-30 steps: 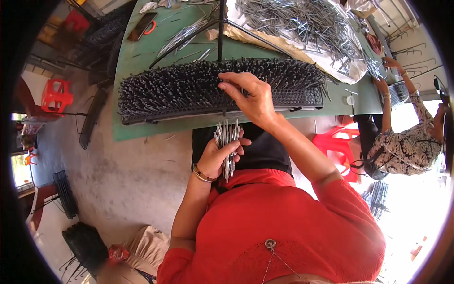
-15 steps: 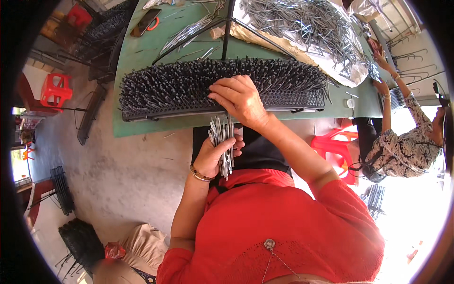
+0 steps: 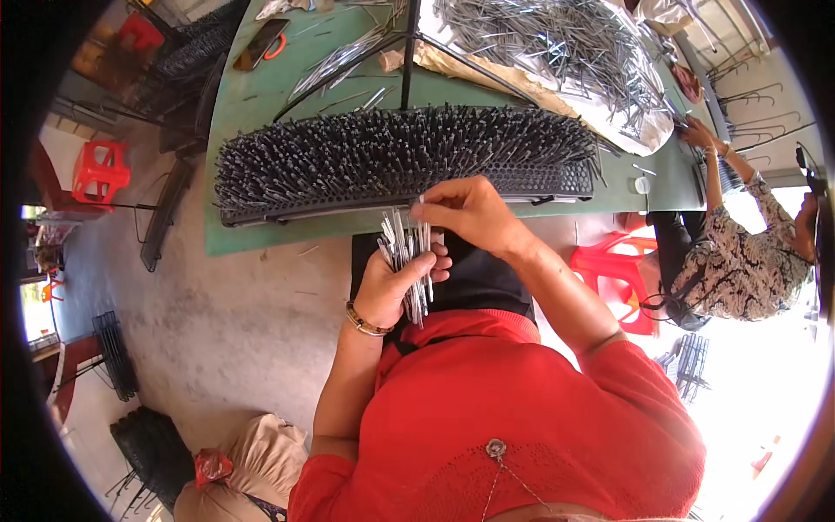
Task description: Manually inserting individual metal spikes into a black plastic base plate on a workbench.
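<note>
Rods bunched in left hand, right hand at their tops

Left hand: wrapped round a bundle of thin grey rods, thumb laid across the front. Bundle is close to upright, tips fanning a bit above the fist, lower ends poking out below it. Bracelet on that wrist.

Right hand: just above and right of the left one, thumb and index finger brought close together at the bundle's upper ends. Can't tell from here if a rod is pinched between them. Other fingers curled in.

Just beyond the right hand: long black rack on a green table, near edge facing the person. It's packed with dark rods standing up at slightly mixed angles. Bare holes show along its near side, ahead and to the right of the right hand.

Past the rack from the hands: black metal stand with splayed legs. Far left of it, loose rods, then a phone with an orange loop beside it. Ahead and right of the right hand, big pile of rods on a white sheet. Small white cup well off to the right hand's right.

Farther right, co-worker in a patterned top, hands near the pile's edge. Red stool sits between that person and the right forearm.
</note>
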`<state>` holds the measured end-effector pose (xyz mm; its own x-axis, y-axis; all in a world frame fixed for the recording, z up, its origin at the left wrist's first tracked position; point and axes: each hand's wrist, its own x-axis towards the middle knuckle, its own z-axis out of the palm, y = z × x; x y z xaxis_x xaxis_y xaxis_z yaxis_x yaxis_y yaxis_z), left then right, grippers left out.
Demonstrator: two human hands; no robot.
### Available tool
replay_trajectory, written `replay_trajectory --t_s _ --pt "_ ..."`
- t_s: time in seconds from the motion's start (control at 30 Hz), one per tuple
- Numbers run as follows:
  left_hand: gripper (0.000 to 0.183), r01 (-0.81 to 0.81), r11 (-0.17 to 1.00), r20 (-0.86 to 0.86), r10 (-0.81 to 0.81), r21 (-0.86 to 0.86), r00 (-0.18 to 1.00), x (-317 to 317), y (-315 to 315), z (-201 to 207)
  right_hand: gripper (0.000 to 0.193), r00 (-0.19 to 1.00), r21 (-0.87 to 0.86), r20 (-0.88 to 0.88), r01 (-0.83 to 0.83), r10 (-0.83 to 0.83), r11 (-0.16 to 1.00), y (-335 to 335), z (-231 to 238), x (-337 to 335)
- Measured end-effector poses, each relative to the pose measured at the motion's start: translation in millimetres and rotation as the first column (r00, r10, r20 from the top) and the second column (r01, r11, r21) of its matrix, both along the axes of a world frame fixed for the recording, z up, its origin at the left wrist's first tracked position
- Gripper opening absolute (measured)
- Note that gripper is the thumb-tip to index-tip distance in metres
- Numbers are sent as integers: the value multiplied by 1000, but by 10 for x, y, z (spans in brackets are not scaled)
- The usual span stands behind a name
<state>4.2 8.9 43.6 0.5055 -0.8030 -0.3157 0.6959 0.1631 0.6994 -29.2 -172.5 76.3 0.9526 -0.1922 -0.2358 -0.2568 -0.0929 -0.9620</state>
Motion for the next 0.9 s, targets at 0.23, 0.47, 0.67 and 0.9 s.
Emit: replay_trajectory --t_s 0.23,0.47,0.67,0.9 --pt "34 61 997 -52 -59 50 997 -52 -5 -78 20 932 37 292 212 -213 977 -112 100 85" --pt "29 43 996 -80 -37 75 996 -55 -5 -111 19 862 -291 475 342 -175 894 -81 18 252" --pt "26 38 996 -103 -30 76 994 -63 6 -142 17 850 -304 507 332 -143 893 -58 -56 273" --pt "27 46 996 -122 -36 74 992 -48 -6 -135 15 771 -286 610 427 -180 858 -10 -123 272"
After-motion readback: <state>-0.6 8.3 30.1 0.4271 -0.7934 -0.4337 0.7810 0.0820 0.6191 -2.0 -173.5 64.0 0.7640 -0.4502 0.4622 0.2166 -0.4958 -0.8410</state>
